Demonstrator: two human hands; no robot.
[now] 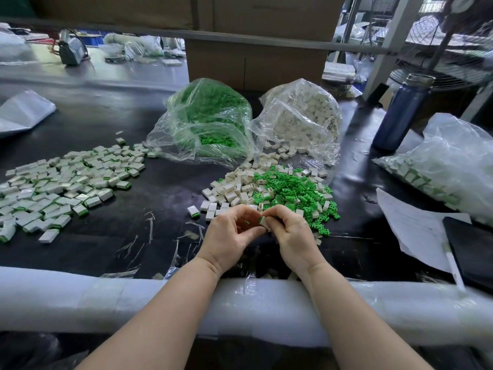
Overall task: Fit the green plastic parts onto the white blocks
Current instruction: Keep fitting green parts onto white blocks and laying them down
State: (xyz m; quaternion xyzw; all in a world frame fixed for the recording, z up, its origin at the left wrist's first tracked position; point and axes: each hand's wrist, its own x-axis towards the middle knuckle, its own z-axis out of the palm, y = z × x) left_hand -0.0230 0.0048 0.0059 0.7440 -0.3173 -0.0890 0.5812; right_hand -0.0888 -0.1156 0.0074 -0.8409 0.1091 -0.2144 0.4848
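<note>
My left hand (pixel 231 234) and my right hand (pixel 290 232) meet just above the black table, fingers curled. Between their fingertips they pinch one white block with a green part (pixel 262 219); most of it is hidden by my fingers. Right behind my hands lies a mixed heap of loose green parts (pixel 293 192) and bare white blocks (pixel 232 189). A wide spread of white blocks with green parts fitted (pixel 66 180) covers the table at the left. One fitted block (pixel 194 211) lies alone left of my hands.
Two open clear bags stand behind the heap, one of green parts (pixel 205 116), one of white blocks (pixel 304 116). A blue bottle (pixel 400 113), a filled bag (pixel 450 166), papers (pixel 416 225) and a dark tablet (pixel 472 249) sit at the right. A white padded edge (pixel 106 300) lines the table front.
</note>
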